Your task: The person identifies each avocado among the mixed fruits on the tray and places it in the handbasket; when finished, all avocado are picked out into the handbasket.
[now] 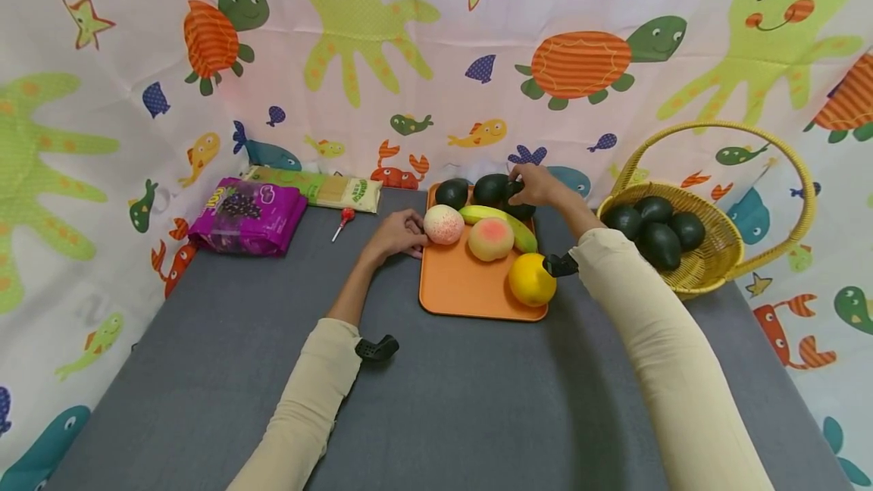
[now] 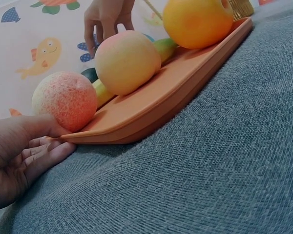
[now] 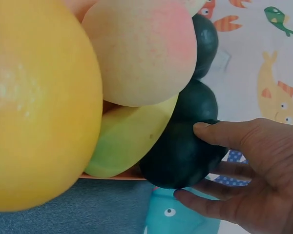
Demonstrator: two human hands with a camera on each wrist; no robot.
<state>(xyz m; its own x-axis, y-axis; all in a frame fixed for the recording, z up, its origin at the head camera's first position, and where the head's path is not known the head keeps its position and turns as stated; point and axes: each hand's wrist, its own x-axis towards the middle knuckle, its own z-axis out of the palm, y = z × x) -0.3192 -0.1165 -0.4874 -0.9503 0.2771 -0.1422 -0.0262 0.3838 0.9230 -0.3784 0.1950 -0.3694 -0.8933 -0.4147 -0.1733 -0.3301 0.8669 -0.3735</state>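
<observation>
An orange tray (image 1: 464,290) carries a speckled peach (image 1: 443,224), a second peach (image 1: 491,239), a yellow-green banana (image 1: 520,235), a yellow-orange round fruit (image 1: 533,279) and dark green avocados (image 1: 489,190) along its back. My left hand (image 1: 398,235) pinches the tray's left rim beside the speckled peach. In the left wrist view its thumb lies over the rim and its fingers are below. At the back right corner, my right hand (image 1: 537,186) grips a dark avocado (image 3: 180,158), thumb on the near side. Its other fingertips are partly hidden behind the fruit.
A yellow wicker basket (image 1: 709,279) with several avocados stands right of the tray. On the left lie a purple grape-print bag (image 1: 248,217), a green-and-tan packet (image 1: 341,192) and a red lollipop (image 1: 347,214). A cartoon-print curtain (image 1: 436,120) hangs behind the grey table (image 1: 436,400).
</observation>
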